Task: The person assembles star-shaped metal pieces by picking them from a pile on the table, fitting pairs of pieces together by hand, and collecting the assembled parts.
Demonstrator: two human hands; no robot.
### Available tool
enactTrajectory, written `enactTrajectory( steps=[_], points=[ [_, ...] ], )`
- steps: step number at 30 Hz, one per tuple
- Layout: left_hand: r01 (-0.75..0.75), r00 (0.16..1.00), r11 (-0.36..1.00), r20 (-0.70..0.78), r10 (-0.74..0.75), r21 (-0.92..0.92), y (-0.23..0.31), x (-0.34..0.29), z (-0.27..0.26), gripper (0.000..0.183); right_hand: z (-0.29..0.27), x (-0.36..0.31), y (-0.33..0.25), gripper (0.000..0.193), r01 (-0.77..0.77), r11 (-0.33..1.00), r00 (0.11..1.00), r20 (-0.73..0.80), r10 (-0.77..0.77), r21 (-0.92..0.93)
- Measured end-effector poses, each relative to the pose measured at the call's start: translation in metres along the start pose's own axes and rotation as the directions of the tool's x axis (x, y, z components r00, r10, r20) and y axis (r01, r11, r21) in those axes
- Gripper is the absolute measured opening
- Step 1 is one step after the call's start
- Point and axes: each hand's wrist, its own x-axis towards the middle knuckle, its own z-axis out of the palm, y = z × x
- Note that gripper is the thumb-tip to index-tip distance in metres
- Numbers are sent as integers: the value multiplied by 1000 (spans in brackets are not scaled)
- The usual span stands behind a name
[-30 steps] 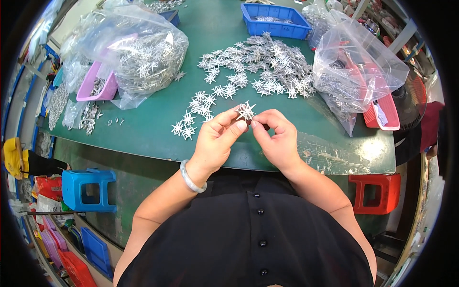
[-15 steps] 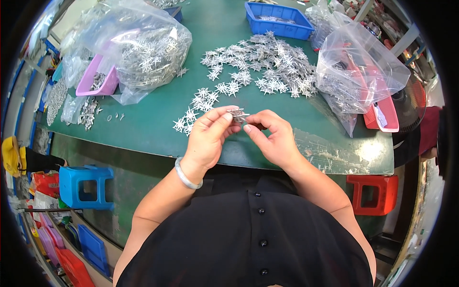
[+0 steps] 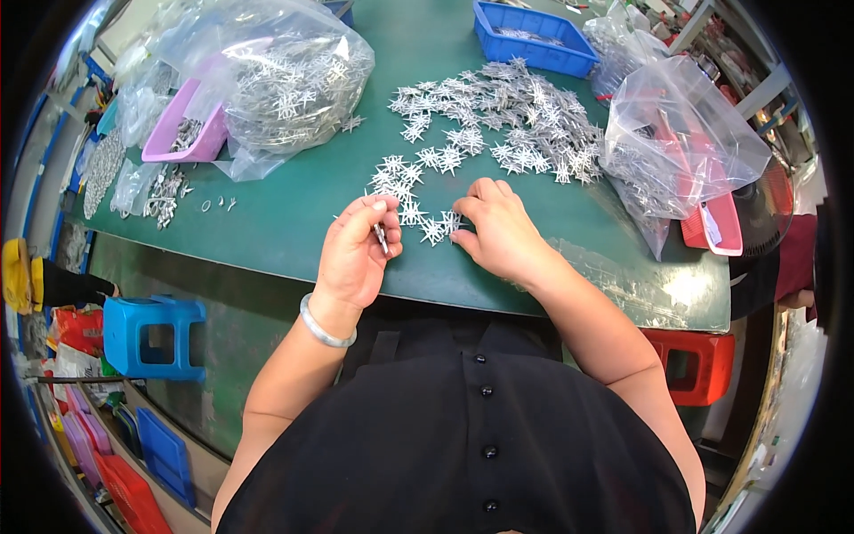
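Note:
Between the thumb and fingers of my left hand (image 3: 352,254) is a small silvery metal piece (image 3: 381,237), seen edge-on; the grip hides part of it. My right hand (image 3: 500,230) is down at the tabletop, its thumb and fingertips closed about a spiky star-shaped metal piece (image 3: 451,222). That piece sits at the right end of a short curved trail of similar star pieces (image 3: 391,178). Farther off spreads a large loose pile of the same silvery stars (image 3: 534,120).
On the green table (image 3: 294,227) stand a clear bag of stars (image 3: 298,98), a purple bin (image 3: 209,138), a blue tray (image 3: 534,53), another clear bag (image 3: 645,173) and a pink bin (image 3: 725,231). Blue (image 3: 151,338) and red stools (image 3: 703,365) are below the edge.
My hands were together around a metal piece and have moved apart. The left went slightly left and lower, still holding a piece; the right moved to a star on the table.

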Motion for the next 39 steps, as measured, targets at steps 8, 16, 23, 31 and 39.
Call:
enactTrajectory(
  steps=[8,16,23,31,39],
  points=[
    [-54,998,943,55,38,329,-13,-6,8,15,-11,3,-8,19,-368,744,930,232,286,558],
    [-89,985,883,172,10,460,-22,-6,20,4,-20,-7,-10,20,-280,474,959,223,175,835],
    [16,995,964,88,-41,267,-22,-7,24,4,-24,-13,-8,11,-376,414,919,276,282,829],
    [-41,995,966,102,15,256,-22,-9,24,5,-18,-16,-9,9,-325,305,932,248,264,895],
    [-87,991,952,119,54,292,-22,-11,24,7,-17,-18,-12,8,-280,279,943,208,260,919]
  ],
)
